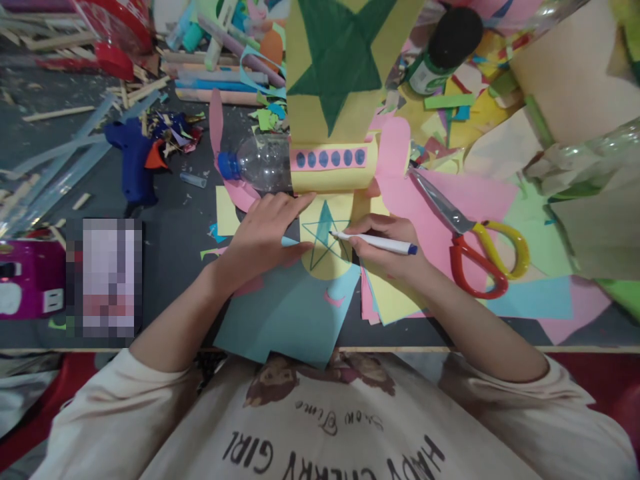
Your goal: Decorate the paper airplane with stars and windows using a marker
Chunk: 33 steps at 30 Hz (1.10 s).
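A plastic bottle (263,163) with a blue cap lies on its side, wrapped in yellow paper with pink parts and a row of blue dots. One yellow wing of it carries a filled dark green star (337,63). On the near yellow wing (343,263) is an outlined star, its top point coloured in. My right hand (387,243) grips a white marker (380,242), with the tip on or just over that star. My left hand (270,230) lies spread at the wing's left side, fingertips by the bottle's wrapped edge.
Scissors (465,230) with red and yellow handles lie right of my right hand on coloured paper. A blue glue gun (133,157) rests at the left. A black-capped bottle (445,50) stands behind. Blue paper (285,307) reaches over the table's front edge.
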Each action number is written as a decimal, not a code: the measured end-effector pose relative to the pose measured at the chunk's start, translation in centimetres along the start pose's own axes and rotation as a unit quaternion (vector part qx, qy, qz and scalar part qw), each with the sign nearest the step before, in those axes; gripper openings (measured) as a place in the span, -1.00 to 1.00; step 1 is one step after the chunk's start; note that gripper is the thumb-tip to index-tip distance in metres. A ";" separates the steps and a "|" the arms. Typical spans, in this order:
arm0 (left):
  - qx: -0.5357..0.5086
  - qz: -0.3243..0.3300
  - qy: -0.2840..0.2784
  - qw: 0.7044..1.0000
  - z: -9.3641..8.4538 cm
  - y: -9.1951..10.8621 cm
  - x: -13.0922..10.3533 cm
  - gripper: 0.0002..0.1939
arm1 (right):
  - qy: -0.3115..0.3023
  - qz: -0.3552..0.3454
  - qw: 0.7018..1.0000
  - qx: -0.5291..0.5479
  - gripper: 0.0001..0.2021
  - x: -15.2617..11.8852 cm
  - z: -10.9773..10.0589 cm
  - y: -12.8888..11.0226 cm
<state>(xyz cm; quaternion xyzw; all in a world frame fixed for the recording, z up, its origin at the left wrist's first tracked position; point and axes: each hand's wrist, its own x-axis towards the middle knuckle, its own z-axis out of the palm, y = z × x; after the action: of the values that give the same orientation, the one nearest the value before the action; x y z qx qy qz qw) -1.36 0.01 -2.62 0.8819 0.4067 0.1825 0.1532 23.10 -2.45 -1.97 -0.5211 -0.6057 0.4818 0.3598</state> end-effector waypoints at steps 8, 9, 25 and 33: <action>0.007 -0.003 0.003 1.000 0.2 -0.1 -0.1 -0.33 | -0.086 -0.026 0.996 -0.002 -0.86 0.1 -0.6 -0.7; 0.006 -0.005 0.002 1.000 0.2 -0.1 -0.1 -0.33 | -0.081 -0.018 0.997 0.004 -0.85 0.0 -0.5 -0.7; -0.016 -0.029 -0.027 0.999 0.0 0.0 0.0 -0.32 | 0.047 0.016 0.998 0.045 -0.76 0.2 0.1 -0.3; -0.007 -0.021 -0.027 0.999 0.0 -0.2 0.1 -0.29 | 0.039 0.014 0.998 0.036 -0.76 0.2 0.2 -0.4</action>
<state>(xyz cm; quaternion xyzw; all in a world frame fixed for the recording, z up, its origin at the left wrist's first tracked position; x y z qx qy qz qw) -1.45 0.17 -2.65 0.8768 0.4194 0.1579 0.1740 22.72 -2.30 -1.68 -0.5348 -0.5660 0.4875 0.3950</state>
